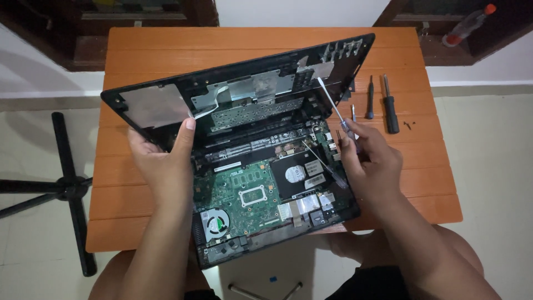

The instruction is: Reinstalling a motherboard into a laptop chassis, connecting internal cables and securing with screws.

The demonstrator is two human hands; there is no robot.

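I keep my left hand (166,158) gripping the lifted cover (233,91) steady — right hand (369,161) holding the screwdriver (333,105) — clear of the board (250,194).

L hand (164,161) & R hand (372,161), fingers curled

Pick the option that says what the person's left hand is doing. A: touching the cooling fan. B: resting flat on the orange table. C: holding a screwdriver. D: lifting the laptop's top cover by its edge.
D: the left hand grips the raised black top cover at its lower edge, tilting it up off the open laptop base, while the right hand holds the screwdriver.
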